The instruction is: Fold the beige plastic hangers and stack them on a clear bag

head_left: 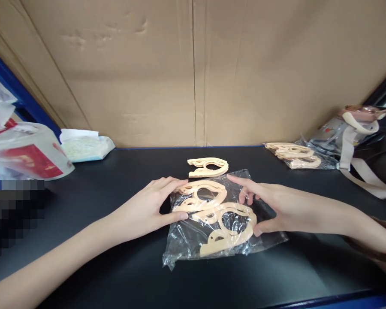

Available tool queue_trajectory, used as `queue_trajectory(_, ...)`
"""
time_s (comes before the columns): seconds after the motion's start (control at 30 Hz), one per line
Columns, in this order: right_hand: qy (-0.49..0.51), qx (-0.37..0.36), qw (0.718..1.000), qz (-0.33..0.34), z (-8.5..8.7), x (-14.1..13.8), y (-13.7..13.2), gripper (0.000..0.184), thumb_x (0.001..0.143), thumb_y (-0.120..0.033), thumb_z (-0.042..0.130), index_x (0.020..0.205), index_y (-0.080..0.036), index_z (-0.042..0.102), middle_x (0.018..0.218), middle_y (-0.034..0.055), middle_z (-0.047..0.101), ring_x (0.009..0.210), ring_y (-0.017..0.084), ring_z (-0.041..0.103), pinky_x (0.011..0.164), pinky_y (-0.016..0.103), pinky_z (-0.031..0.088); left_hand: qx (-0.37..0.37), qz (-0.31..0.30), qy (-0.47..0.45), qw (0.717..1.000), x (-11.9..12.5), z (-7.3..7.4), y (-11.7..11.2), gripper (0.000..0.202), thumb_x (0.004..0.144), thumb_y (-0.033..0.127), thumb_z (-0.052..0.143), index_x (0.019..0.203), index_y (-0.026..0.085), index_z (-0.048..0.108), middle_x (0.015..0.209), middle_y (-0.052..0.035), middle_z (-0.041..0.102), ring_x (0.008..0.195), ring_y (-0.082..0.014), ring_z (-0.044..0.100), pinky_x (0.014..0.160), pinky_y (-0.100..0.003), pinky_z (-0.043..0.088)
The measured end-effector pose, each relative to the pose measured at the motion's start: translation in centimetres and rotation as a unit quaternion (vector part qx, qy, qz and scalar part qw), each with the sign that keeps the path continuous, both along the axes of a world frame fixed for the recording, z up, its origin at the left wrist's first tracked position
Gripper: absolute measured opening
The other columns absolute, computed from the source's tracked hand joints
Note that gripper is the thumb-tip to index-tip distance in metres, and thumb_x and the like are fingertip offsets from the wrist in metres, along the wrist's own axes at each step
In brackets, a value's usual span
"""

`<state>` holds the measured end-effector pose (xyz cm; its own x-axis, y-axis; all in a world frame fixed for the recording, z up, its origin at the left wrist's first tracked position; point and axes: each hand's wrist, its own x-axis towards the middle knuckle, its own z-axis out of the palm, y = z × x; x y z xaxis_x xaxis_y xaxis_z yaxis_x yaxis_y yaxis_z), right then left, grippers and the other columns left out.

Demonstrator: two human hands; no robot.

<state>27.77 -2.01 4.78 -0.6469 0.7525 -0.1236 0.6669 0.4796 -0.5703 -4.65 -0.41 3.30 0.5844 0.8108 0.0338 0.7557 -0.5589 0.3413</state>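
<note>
A clear plastic bag [193, 246] lies on the black table [116, 257] with several pale wooden cut-out pieces [227, 227] on or in it. My left hand [148, 210] rests at the bag's left edge, thumb and fingers spread around one cut-out [201, 195]. My right hand [270, 206] lies on the bag's right side, forefinger stretched toward the top edge and thumb beside the lower cut-outs. Another cut-out piece [209, 166] lies loose just behind the bag.
A cardboard wall [193, 73] backs the table. At the left are white plastic bags with red print [25, 154] and a pale packet [85, 146]. At the right, more cut-outs on plastic [294, 155], a bottle [347, 128] and a dark bag with straps [373, 167].
</note>
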Motion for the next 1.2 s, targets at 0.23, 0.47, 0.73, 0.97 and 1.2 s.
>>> queue_trajectory(0.23, 0.006, 0.006, 1.0, -0.001, 0.0, -0.1, 0.0, 0.094, 0.08, -0.042, 0.068, 0.154, -0.037, 0.01, 0.11, 0.0022, 0.062, 0.096, 0.022, 0.06, 0.09, 0.04, 0.049, -0.072, -0.104, 0.051, 0.991, -0.4, 0.3, -0.4, 0.112, 0.074, 0.074, 0.064, 0.153, 0.035, -0.005, 0.162, -0.0067, -0.008, 0.146, -0.0417, -0.006, 0.116, -0.065, 0.011)
queue_trajectory(0.47, -0.004, 0.023, 1.0, -0.012, 0.1, -0.5, -0.3, 0.094, 0.08, -0.045, 0.068, 0.154, -0.034, 0.012, 0.107, 0.0019, 0.065, 0.092, 0.021, 0.061, 0.086, 0.036, 0.05, -0.089, -0.109, 0.048, 0.989, 0.1, 0.2, -0.8, 0.117, 0.071, 0.075, 0.065, 0.154, 0.03, -0.005, 0.161, -0.0092, -0.009, 0.146, -0.0376, -0.009, 0.118, -0.062, 0.008)
queue_trajectory(0.73, -0.02, 0.088, 0.995, -0.032, -0.5, -1.4, -1.6, 0.094, 0.079, -0.044, 0.069, 0.154, -0.035, 0.013, 0.107, 0.0036, 0.064, 0.092, 0.024, 0.059, 0.084, 0.039, 0.048, -0.079, -0.106, 0.053, 0.99, 0.4, 0.2, -1.2, 0.12, 0.07, 0.079, 0.061, 0.154, 0.025, -0.005, 0.161, -0.0108, -0.007, 0.146, -0.037, -0.007, 0.118, -0.06, 0.01)
queue_trajectory(0.97, -0.016, 0.139, 0.989, -0.042, -1.0, -2.6, -2.6, 0.098, 0.077, -0.036, 0.071, 0.154, -0.034, 0.01, 0.105, 0.0048, 0.065, 0.093, 0.025, 0.061, 0.083, 0.039, 0.047, -0.024, -0.113, 0.056, 0.992, 0.7, -0.2, -1.6, 0.115, 0.075, 0.075, 0.06, 0.154, 0.024, -0.006, 0.161, -0.0106, -0.003, 0.146, -0.038, -0.002, 0.119, -0.058, 0.011)
queue_trajectory(1.2, -0.034, 0.14, 0.985, -0.099, -1.4, -3.6, -3.0, 0.097, 0.073, -0.033, 0.074, 0.153, -0.03, 0.019, 0.1, 0.0049, 0.068, 0.089, 0.026, 0.062, 0.081, 0.039, 0.048, -0.021, -0.104, 0.077, 0.991, 0.7, -0.1, -1.6, 0.115, 0.076, 0.073, 0.06, 0.153, 0.024, -0.01, 0.161, -0.0096, -0.007, 0.146, -0.0379, -0.005, 0.118, -0.059, 0.011)
